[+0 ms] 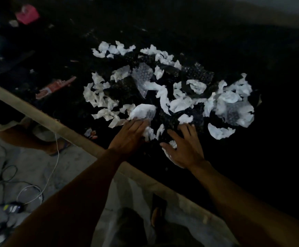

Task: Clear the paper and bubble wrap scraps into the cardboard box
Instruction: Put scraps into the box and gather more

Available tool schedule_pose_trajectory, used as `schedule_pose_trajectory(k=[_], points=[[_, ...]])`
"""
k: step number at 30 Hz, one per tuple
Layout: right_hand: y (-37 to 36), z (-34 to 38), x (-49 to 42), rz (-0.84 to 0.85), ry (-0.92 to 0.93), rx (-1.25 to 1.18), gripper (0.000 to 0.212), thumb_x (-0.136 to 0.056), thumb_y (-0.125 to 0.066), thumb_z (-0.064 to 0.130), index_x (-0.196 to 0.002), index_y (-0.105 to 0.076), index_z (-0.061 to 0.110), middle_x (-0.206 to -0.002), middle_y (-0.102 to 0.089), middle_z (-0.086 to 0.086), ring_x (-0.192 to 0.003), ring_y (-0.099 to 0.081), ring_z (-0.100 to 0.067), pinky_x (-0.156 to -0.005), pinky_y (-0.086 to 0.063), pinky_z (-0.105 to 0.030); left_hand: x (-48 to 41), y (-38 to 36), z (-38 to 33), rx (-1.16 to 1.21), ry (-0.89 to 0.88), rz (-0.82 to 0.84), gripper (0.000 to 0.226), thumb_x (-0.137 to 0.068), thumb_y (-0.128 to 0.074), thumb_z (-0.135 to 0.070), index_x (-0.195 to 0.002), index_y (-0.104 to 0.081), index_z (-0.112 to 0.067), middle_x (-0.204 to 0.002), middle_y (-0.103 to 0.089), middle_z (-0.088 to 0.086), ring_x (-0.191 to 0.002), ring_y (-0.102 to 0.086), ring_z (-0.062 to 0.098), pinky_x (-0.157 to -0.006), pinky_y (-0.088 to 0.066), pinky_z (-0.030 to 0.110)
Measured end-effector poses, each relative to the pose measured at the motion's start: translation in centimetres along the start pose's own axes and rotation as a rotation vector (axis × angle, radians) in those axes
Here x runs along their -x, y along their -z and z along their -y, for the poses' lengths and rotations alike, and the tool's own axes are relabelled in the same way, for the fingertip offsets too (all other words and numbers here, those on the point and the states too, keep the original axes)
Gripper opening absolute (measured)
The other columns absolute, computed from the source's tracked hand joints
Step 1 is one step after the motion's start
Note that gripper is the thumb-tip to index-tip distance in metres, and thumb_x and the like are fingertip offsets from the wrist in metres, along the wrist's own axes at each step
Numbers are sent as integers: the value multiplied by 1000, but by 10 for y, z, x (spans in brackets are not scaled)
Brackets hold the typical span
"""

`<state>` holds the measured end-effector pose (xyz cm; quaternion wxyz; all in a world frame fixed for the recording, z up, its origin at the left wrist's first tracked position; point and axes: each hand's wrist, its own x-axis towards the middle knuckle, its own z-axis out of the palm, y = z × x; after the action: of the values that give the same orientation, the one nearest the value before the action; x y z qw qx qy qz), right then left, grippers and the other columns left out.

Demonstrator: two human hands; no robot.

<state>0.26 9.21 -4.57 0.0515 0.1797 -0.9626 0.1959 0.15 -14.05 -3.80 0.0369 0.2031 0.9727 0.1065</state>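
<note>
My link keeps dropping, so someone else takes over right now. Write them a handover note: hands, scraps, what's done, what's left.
Left hand: open, fingers flat on scraps at the pile's near edge.
Right hand: open, fingers spread over scraps, paper under the palm.
Paper scraps and bubble wrap: spread across the dark table.
Cardboard box: not made out in this dim view.
Done: nothing visibly cleared. Left: the whole pile.

paper scraps [180,104]: white, crumpled, scattered | bubble wrap scraps [142,72]: clear, mixed among them
</note>
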Motion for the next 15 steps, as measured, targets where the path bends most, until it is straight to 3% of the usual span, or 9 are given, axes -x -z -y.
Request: schedule_pose_trajectory(k=[3, 7, 10, 12, 15], points=[[-11, 4, 4, -74, -24, -126, 35, -81, -53, 43, -92, -61, 10, -109, -44, -13, -104, -39, -29, -87, -48, -43, 0, -11, 2, 56, -43, -69, 50, -82, -44, -28, -125, -55, -4, -118, -56, 18, -111, -50, 36, -99, -37, 42], [-10, 9, -7, -155, -45, -173, 26, -72, -57, 31, -72, -55, 5, -100, -38, -4, -83, -55, -29, -66, -46, -27, -10, -11, 4, 144, -52, -122, 40, -82, -52, -37, -108, -59, -7, -109, -53, 16, -102, -50, 31, -89, -42, 39], [-3, 11, -13, -181, -78, -207, 22, -68, -56, 28, -73, -53, 7, -97, -43, -1, -76, -55, -22, -62, -43, -23, -19, -7, 2, 199, -100, -171, 36, -84, -48, -31, -104, -60, -3, -107, -55, 17, -97, -53, 33, -85, -44, 41], [3, 14, -16, -171, -156, -277, 21, -67, -60, 19, -83, -51, 10, -93, -48, -1, -77, -51, -18, -63, -43, -25, -21, -4, 0, 263, -110, -163, 41, -89, -39, -28, -115, -57, -3, -109, -57, 18, -95, -55, 35, -82, -45, 42], [7, 16, -19, -170, -245, -362, 39, -66, -63, 14, -104, -59, 11, -102, -56, -5, -90, -57, -21, -75, -51, -31, -24, 9, -5, 330, -37, -149, 43, -88, -30, -33, -125, -48, -17, -115, -53, 15, -85, -60, 36, -68, -52, 41]])
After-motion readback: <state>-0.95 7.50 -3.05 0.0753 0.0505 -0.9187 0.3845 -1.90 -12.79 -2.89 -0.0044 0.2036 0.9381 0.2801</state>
